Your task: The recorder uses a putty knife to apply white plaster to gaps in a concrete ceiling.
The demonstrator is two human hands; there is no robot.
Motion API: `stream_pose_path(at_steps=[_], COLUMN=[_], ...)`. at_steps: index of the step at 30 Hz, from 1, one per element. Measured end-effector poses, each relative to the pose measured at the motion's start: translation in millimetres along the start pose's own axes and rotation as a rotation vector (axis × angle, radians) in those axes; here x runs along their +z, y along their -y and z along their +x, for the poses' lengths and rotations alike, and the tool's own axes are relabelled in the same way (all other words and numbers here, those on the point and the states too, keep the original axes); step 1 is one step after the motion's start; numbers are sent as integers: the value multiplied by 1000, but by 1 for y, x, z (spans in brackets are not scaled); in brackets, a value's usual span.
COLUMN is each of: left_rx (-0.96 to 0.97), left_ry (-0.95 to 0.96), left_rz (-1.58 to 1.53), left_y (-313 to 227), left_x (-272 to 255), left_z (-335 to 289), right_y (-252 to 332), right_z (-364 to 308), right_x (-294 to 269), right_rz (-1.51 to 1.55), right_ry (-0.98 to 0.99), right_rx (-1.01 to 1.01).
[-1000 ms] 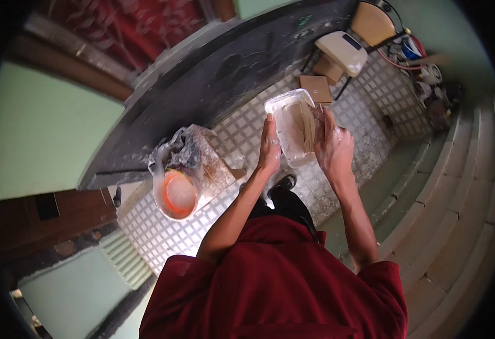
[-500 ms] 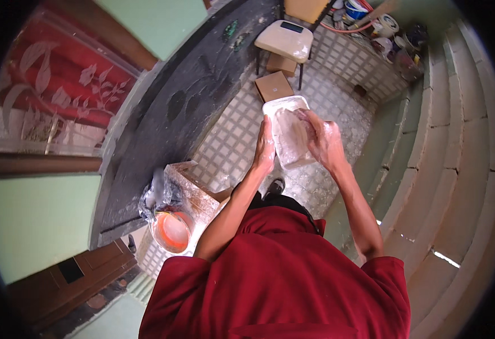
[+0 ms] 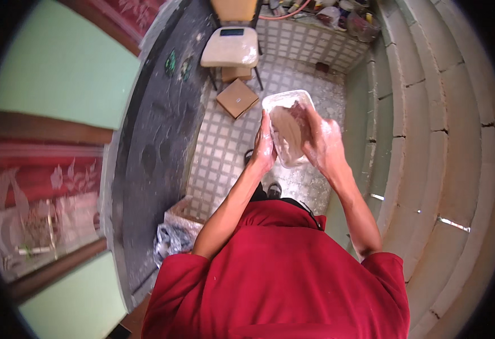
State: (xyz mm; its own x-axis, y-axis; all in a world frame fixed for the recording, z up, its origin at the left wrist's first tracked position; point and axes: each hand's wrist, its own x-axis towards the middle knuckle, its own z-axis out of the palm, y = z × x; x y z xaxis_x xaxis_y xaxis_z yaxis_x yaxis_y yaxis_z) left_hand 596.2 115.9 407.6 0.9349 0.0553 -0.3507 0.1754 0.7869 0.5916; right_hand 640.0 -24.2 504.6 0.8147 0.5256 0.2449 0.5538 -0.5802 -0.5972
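Observation:
A white rectangular plastic tub [image 3: 294,96] is held up in front of me, tilted so its inside shows. Pale, greyish-pink paste or powder [image 3: 286,125] coats its bottom and walls. My left hand [image 3: 264,146] grips the tub along its left side, thumb up near the rim. My right hand [image 3: 323,138] is at the right side, its fingers curled over the rim and down into the tub. Whatever those fingertips hold, if anything, is hidden. White residue smears both hands.
A cream-seated chair [image 3: 230,46] stands ahead, with a flat cardboard box [image 3: 237,99] by its legs. Stepped ledges [image 3: 428,141] rise on the right; a dark counter [image 3: 151,135] runs along the left. Crumpled plastic [image 3: 171,242] lies lower left. Pots and tools crowd the far shelf [image 3: 321,27].
My view has turned, so the chair and box sit farther left and the orange bucket has left the picture. My right fingers have shifted toward the tub's right wall, exposing more of the contents.

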Motion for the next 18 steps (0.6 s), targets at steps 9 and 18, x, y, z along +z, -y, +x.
stream_pose_path(at_steps=[9,18], left_rx=[-94,-238], left_ry=[167,370], left_rz=[11,91], left_y=[-47,-57], left_x=[33,50], left_z=[67,130], right_y=[-24,-14], right_z=[45,82], right_x=[-19,-25], right_rz=[-116,-314], right_ry=[-149,-268], right_rx=[217,468])
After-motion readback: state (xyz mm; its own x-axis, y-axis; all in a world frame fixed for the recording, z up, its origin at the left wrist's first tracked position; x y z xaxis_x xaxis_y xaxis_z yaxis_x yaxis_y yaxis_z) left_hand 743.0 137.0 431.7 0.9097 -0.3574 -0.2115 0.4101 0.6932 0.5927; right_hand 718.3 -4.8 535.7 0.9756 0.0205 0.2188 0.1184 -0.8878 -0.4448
